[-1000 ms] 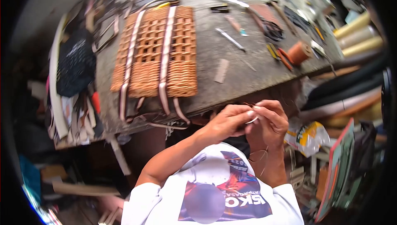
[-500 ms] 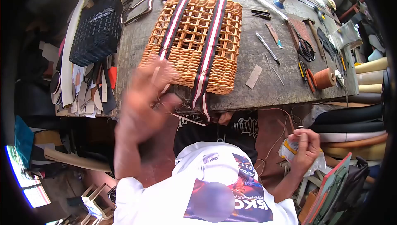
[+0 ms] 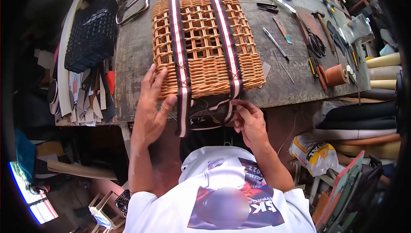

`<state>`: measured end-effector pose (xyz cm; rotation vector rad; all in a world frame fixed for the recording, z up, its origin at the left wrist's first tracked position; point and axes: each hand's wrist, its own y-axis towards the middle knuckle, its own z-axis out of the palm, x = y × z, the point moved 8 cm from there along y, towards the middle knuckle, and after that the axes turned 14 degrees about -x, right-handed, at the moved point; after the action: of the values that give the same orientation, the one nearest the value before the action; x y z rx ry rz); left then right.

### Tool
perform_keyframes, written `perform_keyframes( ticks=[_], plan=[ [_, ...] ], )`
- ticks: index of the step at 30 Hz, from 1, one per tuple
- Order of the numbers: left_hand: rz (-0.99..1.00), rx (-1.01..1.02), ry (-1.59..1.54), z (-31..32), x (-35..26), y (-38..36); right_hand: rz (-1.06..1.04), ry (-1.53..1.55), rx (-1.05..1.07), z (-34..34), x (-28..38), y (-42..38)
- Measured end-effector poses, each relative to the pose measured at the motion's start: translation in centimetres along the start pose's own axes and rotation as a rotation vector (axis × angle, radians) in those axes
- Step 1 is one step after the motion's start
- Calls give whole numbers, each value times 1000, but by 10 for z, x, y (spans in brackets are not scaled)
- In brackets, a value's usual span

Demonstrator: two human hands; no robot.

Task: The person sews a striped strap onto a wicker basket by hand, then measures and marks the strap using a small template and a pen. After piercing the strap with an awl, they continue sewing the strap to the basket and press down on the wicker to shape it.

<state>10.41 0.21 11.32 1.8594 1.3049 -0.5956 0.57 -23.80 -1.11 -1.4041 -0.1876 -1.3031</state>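
Note:
A tan woven wicker basket [image 3: 201, 31] lies on the wooden table with two black, white and red straps running down it, the left strap [image 3: 177, 31] and the right strap [image 3: 221, 23]. Their lower ends hang past the table's front edge. My left hand [image 3: 152, 104] rests with spread fingers against the basket's lower left corner. Below the lower right part, my right hand [image 3: 248, 119] is closed in a pinch beside the end of the right strap. What its fingertips hold is too small to make out.
The worktable [image 3: 132, 61] carries scissors [image 3: 317, 45], a pen [image 3: 276, 44], a hammer [image 3: 327, 34], a thread spool [image 3: 337, 75] and pliers [image 3: 322, 76] at the right. A dark woven basket [image 3: 92, 38] stands at the left, above leather scraps [image 3: 87, 100]. Rolled material lies at the right.
The basket has turned and shifted, its lower end now further right. My left hand has settled against its corner. My right hand has come from the far right to the strap end.

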Motion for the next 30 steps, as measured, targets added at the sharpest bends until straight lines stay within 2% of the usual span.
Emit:
perform_keyframes(
  ticks=[2, 4, 7, 10, 12, 14, 15, 18, 20, 22, 23, 26, 30],
  plan=[
    [-69, 6, 35, 8, -11, -12, -50, -25, -52, 5, 9, 8],
    [-35, -28, 193, 8, -18, -14, -158, -119, -118, 7, 22, 14],
    [130, -174, 270, 2, -50, -3, -285, -180, -120, 12, 35, 26],
    [293, -97, 192, 20, -81, 9, -370, -93, -17, 22, 43, 42],
    [328, -34, 121, 43, -87, 13, -447, -12, 53, 26, 44, 49],
    [333, -10, 179, 58, -92, 14, -547, 54, 89, 29, 46, 52],
    [335, -13, 191, 64, -91, 15, -557, -70, 66, 24, 43, 60],
    [313, 26, 220, 72, -89, 20, -461, -56, -20, 14, 36, 70],
    [322, 27, 199, 74, -81, 19, -294, 52, 57, 20, 37, 71],
    [353, 26, 170, 75, -78, 18, -373, 125, 151, 22, 37, 62],
    [344, 14, 180, 75, -78, 18, -257, 248, 140, 20, 34, 61],
    [319, 6, 190, 74, -77, 21, -145, 414, 143, 12, 25, 64],
    [317, 14, 184, 75, -75, 21, -138, 395, 172, 13, 23, 66]
  ],
)
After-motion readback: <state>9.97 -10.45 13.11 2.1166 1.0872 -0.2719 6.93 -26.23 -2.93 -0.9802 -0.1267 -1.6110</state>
